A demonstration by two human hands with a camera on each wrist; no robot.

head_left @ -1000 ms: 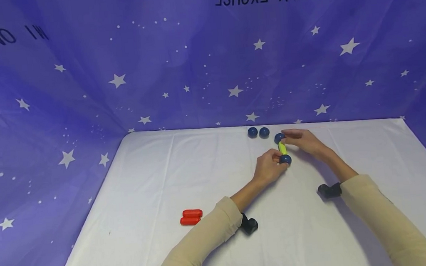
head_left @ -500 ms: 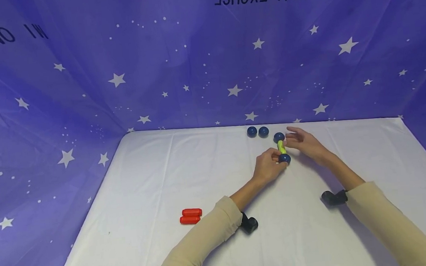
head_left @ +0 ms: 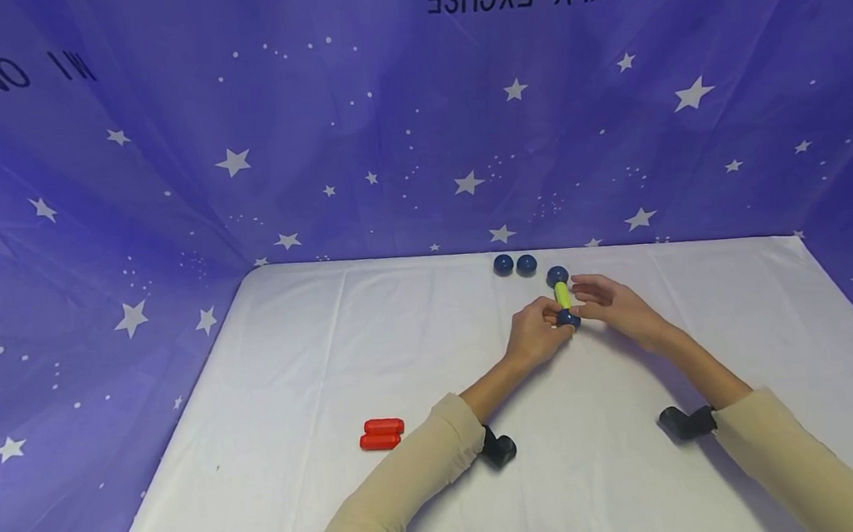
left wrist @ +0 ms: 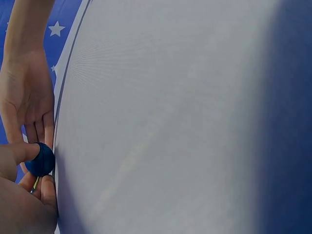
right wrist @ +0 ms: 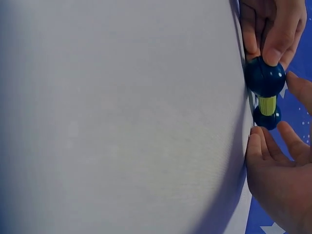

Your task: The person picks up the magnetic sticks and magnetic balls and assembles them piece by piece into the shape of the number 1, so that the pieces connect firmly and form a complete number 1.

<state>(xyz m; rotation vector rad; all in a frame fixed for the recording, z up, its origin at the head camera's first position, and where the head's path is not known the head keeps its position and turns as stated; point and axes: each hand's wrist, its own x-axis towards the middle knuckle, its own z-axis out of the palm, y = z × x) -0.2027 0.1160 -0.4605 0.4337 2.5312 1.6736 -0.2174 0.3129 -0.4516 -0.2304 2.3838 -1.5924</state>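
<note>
A yellow-green rod (head_left: 562, 294) joins two dark blue balls on the white table, like a small dumbbell. The near ball (right wrist: 265, 78) is pinched by my left hand (head_left: 536, 336), its thumb pressed on the ball's side. The far ball (head_left: 558, 276) lies towards the back edge. My right hand (head_left: 618, 309) is just right of the piece, fingers spread and loosely bent. Its thumb tip is close to the near ball; whether it touches, I cannot tell. In the left wrist view, the near ball (left wrist: 43, 160) hides most of the rod.
Two loose blue balls, one (head_left: 503, 265) beside the other (head_left: 527, 265), lie at the table's back edge. Two red rods (head_left: 383, 426) lie side by side near the left forearm. A purple star-patterned cloth (head_left: 386, 135) rises behind the white table (head_left: 290, 352).
My right hand has come off the far ball and slid back along the rod towards the near ball, its fingers spreading. The left hand keeps its hold on the near ball.
</note>
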